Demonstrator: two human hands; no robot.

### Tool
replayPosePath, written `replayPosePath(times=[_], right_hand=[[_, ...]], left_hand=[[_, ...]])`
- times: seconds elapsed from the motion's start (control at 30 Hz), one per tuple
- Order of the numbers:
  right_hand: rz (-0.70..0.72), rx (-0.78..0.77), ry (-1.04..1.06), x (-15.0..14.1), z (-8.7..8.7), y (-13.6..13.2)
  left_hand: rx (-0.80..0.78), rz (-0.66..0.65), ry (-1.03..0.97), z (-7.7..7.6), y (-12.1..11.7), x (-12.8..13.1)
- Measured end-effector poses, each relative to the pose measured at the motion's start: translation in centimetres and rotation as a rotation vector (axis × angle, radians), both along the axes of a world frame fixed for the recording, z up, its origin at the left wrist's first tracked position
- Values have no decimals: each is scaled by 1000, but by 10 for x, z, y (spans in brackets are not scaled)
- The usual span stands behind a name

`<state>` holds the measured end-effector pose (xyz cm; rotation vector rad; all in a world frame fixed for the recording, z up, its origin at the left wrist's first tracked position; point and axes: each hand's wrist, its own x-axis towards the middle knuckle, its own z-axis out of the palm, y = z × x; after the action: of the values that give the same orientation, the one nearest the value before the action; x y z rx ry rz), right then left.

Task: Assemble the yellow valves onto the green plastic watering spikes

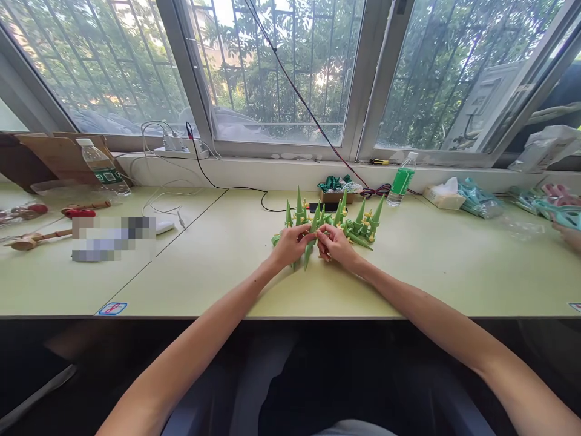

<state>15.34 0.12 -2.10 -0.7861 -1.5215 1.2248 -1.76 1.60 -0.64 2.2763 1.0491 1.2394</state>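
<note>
A heap of green pointed plastic spikes with yellow parts (pixel 358 227) lies on the pale green table (pixel 218 272), just beyond my hands. My left hand (pixel 293 244) and my right hand (pixel 336 245) meet over the near edge of the heap. Both are closed in a pinch on one green spike (pixel 311 242), which points down toward the table between them. What the fingertips do on it is too small to make out.
A small cardboard box (pixel 334 195) with green pieces stands behind the heap. A green bottle (pixel 400 180) is on the right, a clear water bottle (pixel 102 168) on the left. Wooden toys (pixel 31 240), cables and a power strip (pixel 175 145) lie left. Another person's hand (pixel 569 235) shows far right.
</note>
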Motion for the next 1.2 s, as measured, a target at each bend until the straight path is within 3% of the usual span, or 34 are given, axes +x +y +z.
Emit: replayPosePath(times=[0.13, 0.37, 0.53, 0.83, 1.03, 1.2], right_hand=[[6, 42, -49, 1, -1, 0], [17, 133, -119, 3, 1, -3], [-16, 200, -177, 3, 2, -4], [-32, 166, -120, 1, 2, -2], [16, 113, -93, 3, 4, -1], [-12, 142, -111, 3, 3, -1]], left_hand=[[-132, -63, -54, 0, 2, -2], [-606, -286, -238, 9, 0, -10], [-756, -341, -327, 12, -2, -11], [-556, -293, -267, 11, -6, -5], [-287, -173, -167, 6, -4, -2], [-347, -221, -192, 6, -4, -2]])
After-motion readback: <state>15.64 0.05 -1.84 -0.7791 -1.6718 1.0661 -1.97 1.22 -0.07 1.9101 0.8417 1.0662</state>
